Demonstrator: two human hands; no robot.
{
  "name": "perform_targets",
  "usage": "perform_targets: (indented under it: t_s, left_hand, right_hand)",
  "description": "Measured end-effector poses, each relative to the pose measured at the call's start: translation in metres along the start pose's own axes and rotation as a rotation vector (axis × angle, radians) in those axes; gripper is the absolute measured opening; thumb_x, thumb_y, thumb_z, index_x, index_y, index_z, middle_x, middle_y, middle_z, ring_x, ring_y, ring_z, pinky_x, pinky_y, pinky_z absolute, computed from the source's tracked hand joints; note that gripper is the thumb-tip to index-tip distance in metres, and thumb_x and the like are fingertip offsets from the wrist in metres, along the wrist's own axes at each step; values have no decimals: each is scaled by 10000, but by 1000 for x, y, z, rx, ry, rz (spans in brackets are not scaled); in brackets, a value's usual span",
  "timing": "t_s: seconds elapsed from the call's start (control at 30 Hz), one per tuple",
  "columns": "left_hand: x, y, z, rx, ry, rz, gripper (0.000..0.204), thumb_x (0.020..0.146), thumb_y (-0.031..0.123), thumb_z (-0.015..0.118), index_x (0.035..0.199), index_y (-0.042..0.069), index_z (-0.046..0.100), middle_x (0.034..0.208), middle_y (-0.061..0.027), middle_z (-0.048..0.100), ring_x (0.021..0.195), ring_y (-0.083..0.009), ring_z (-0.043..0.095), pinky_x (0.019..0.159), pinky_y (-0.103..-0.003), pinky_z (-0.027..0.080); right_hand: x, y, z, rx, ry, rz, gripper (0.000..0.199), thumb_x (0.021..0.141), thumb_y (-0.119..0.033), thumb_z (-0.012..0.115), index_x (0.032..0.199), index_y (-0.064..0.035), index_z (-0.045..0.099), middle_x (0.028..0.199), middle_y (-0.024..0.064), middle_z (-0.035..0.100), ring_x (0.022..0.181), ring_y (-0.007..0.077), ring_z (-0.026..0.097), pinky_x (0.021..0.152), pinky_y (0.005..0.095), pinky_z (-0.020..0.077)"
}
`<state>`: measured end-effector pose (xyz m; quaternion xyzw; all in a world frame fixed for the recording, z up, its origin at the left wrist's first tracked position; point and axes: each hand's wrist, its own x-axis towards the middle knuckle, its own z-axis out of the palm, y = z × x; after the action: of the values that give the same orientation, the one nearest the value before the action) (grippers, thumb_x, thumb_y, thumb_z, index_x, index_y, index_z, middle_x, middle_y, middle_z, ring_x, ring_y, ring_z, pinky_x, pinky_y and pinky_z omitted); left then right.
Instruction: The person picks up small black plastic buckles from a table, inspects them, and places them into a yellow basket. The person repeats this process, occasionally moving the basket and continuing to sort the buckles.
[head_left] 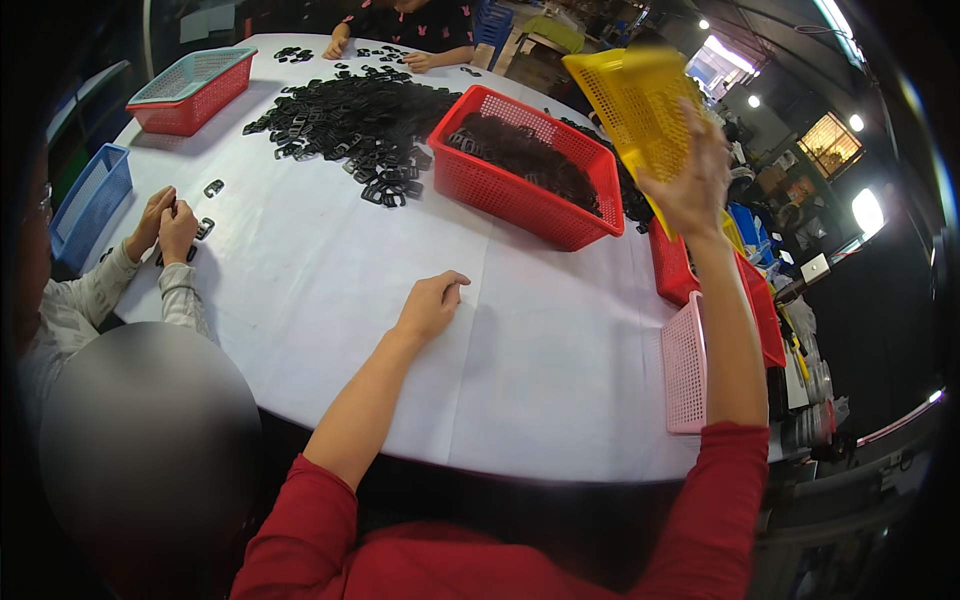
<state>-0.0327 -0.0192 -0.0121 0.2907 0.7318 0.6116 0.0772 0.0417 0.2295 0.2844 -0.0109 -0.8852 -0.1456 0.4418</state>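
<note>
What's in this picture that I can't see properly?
All in the head view:
- Right hand: fingertips blurred.
- Yellow basket: top part blurred.
- Red basket: floor hidden under black pieces.
- Far person: head cut off by the top edge.

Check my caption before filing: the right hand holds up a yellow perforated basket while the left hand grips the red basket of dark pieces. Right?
The left hand part is wrong: the head view shows it over the white tabletop, apart from the red basket. The right hand holds up the yellow perforated basket.
</note>
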Motion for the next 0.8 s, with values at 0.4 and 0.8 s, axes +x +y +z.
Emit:
perform_targets:
  t_s: [0.4,0.8]
  left_hand:
    - [-1,-7,-17,-56,341,-45,245,943,115,498,1078,43,690,816,-73,696,726,-142,634,698,-284,507]
    - [6,-25,-17,95,402,-3,223,910,90,514,1018,35,702,781,-102,711,713,-161,676,692,-295,526]
  right_hand:
    - [-226,108,-97,858,-708,962,308,826,-119,579,1078,42,650,950,100,684,784,200,656,733,305,510]
    - [-144,-46,-9,242,-445,235,466,817,-66,653,1273,-85,561,1259,143,564,1152,337,557,992,417,456]
